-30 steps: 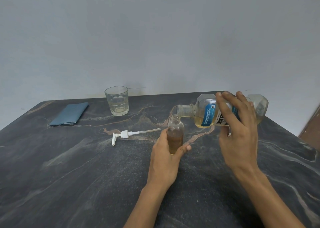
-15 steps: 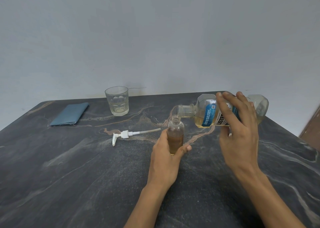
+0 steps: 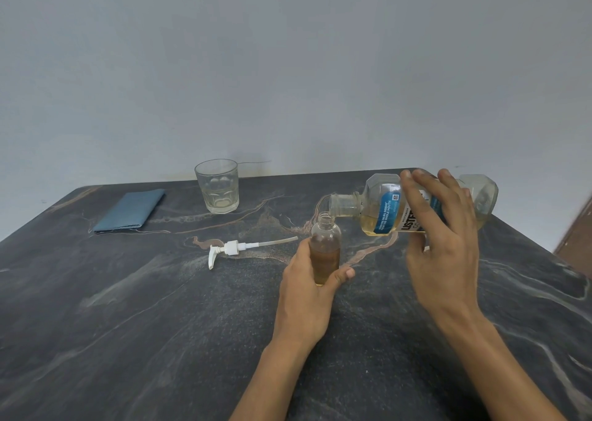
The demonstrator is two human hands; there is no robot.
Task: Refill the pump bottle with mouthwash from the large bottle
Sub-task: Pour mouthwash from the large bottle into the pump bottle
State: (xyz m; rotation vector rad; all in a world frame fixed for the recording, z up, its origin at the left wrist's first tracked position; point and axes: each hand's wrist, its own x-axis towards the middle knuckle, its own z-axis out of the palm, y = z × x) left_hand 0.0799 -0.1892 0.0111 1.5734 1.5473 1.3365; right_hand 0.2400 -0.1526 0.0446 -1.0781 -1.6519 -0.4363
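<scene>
A small clear pump bottle stands upright on the dark marble table, its neck uncapped and amber liquid filling most of it. My left hand is wrapped around its lower part. My right hand holds the large mouthwash bottle tipped on its side, its uncapped mouth just above and right of the small bottle's neck. Pale yellow liquid pools along the large bottle's lower side. The white pump head with its tube lies on the table to the left.
An empty drinking glass stands at the back of the table. A folded blue cloth lies at the back left. A pale wall rises behind the table; a brown edge shows at the far right.
</scene>
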